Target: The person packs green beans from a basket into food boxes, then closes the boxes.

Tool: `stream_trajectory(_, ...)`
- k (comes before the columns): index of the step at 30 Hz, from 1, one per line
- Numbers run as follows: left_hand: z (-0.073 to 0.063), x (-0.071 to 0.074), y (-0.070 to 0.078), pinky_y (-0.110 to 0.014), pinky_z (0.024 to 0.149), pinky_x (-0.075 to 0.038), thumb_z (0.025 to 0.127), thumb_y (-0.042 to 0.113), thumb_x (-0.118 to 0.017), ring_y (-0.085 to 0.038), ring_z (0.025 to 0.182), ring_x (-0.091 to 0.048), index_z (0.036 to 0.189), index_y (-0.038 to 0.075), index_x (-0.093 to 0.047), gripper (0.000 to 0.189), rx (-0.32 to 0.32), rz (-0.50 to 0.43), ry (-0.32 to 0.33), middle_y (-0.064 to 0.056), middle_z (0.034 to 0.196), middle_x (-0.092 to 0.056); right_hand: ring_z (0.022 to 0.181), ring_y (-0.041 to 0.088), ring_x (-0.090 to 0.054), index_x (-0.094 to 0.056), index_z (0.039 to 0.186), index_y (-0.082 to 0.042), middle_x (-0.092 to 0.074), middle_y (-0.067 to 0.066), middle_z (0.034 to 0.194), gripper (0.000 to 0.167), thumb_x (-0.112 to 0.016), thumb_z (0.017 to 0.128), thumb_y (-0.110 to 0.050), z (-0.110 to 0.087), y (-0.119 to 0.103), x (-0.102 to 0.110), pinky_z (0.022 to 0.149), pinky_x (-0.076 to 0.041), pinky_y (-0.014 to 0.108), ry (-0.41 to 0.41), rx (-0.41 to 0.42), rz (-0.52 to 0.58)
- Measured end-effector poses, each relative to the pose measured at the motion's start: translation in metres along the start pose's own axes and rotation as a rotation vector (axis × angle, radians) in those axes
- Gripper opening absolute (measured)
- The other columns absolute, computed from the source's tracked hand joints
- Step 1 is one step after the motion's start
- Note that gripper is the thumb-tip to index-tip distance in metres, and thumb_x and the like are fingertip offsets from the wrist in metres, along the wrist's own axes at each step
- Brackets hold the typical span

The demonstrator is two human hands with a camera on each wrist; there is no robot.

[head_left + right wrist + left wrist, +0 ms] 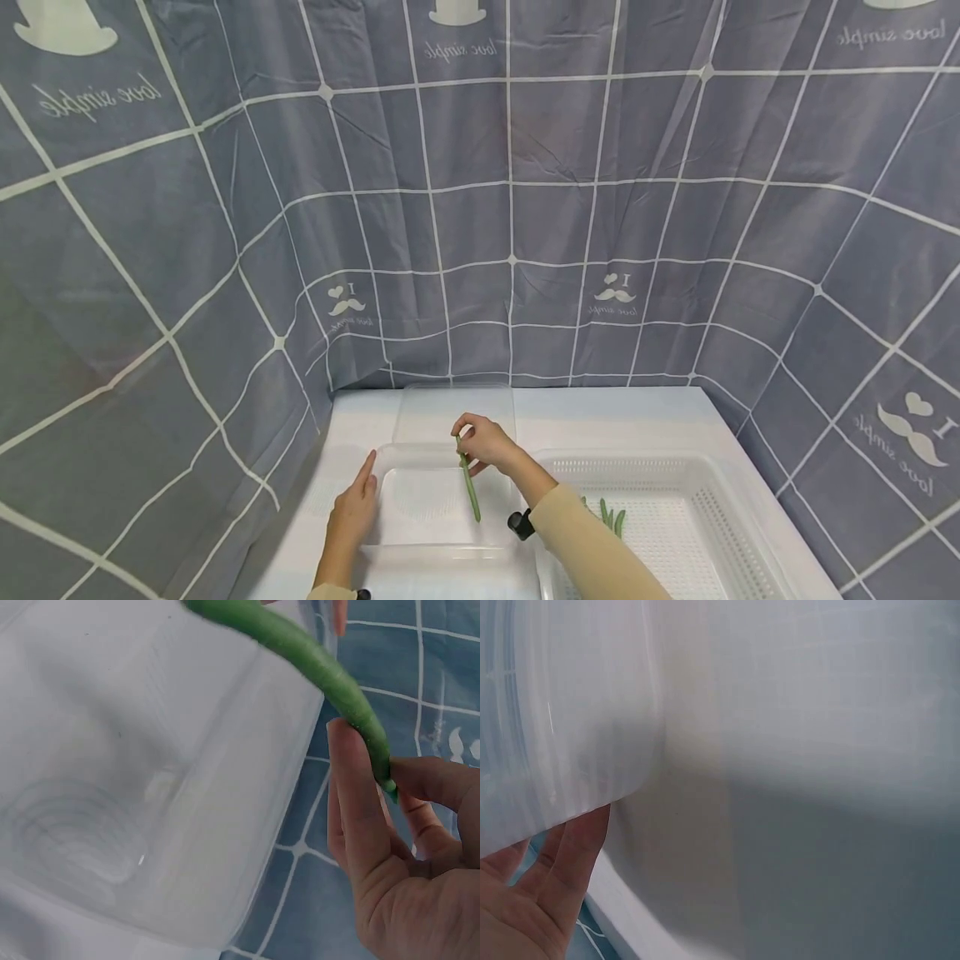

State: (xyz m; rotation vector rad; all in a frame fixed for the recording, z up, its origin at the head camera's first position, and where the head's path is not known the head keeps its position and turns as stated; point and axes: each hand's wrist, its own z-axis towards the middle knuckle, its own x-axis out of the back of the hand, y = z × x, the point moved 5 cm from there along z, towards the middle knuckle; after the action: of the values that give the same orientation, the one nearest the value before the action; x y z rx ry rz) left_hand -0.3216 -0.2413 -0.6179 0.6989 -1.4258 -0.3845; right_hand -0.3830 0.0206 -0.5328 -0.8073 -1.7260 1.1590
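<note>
My right hand (487, 442) holds a long green bean (471, 490) over a clear plastic box (420, 546). Thumb and fingertips pinch the bean by one tapered end, and the rest of it slants down over the box floor. In the right wrist view the bean (322, 671) curves away from the fingers, beyond the box's edge. At the box's left side is my left hand (352, 510), its fingers straight. Its fingertips (589, 825) touch the box just under the rim in the left wrist view.
To the right stands a white perforated basket (720, 508), where several green beans (618, 522) lie, partly hidden by the right sleeve (592, 542). A clear flat sheet (420, 415) lies behind the box on the white table (615, 415). Grey checked curtains (555, 225) surround the table.
</note>
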Motion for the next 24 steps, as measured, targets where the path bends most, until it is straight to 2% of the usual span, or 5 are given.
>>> stream_trajectory(5, -0.001, 0.001, 0.0, -0.076, 0.094, -0.051, 0.116, 0.032, -0.037, -0.064, 0.128, -0.058, 0.167, 0.024, -0.034, 0.052, 0.004, -0.002, 0.005, -0.029, 0.154, -0.054, 0.063, 0.02, -0.069, -0.067, 0.108, -0.01, -0.065, 0.009, 0.084, 0.024, -0.059, 0.094, 0.008, 0.005, 0.0, -0.016, 0.056, -0.065, 0.041, 0.01, 0.011, -0.124)
stream_trajectory(10, -0.002, 0.002, -0.001, -0.077, 0.094, -0.051, 0.116, 0.031, -0.038, -0.064, 0.127, -0.058, 0.167, 0.024, -0.035, 0.052, 0.005, -0.005, 0.008, -0.029, 0.154, -0.054, 0.057, 0.015, -0.061, -0.068, 0.1, -0.011, -0.058, 0.002, 0.074, 0.028, -0.058, 0.089, 0.012, 0.011, 0.001, -0.033, 0.05, -0.062, 0.036, 0.008, 0.026, -0.237)
stream_trajectory(15, -0.002, 0.002, -0.004, -0.077, 0.096, -0.05, 0.116, 0.032, -0.038, -0.064, 0.128, -0.058, 0.167, 0.025, -0.034, 0.052, 0.013, -0.005, 0.009, -0.029, 0.154, -0.054, 0.054, 0.013, -0.055, -0.071, 0.103, -0.006, -0.052, 0.001, 0.07, 0.029, -0.058, 0.087, 0.014, 0.014, 0.003, -0.049, 0.047, -0.06, 0.033, 0.009, 0.029, -0.339)
stream_trajectory(18, -0.001, 0.002, -0.006, -0.077, 0.096, -0.05, 0.116, 0.033, -0.038, -0.064, 0.129, -0.058, 0.167, 0.026, -0.034, 0.052, 0.02, -0.009, 0.008, -0.029, 0.154, -0.054, 0.056, 0.014, -0.055, -0.072, 0.105, -0.003, -0.056, 0.006, 0.076, 0.029, -0.058, 0.088, 0.015, 0.015, 0.005, -0.057, 0.048, -0.061, 0.033, -0.001, 0.02, -0.38)
stream_trajectory(24, -0.002, 0.002, -0.002, -0.076, 0.093, -0.051, 0.116, 0.033, -0.038, -0.064, 0.126, -0.059, 0.167, 0.026, -0.035, 0.052, 0.013, -0.017, 0.004, -0.029, 0.153, -0.055, 0.053, 0.019, -0.061, -0.074, 0.097, -0.004, -0.069, 0.019, 0.106, 0.027, -0.057, 0.09, 0.016, 0.015, 0.011, -0.07, 0.049, -0.061, 0.032, -0.009, -0.006, -0.478)
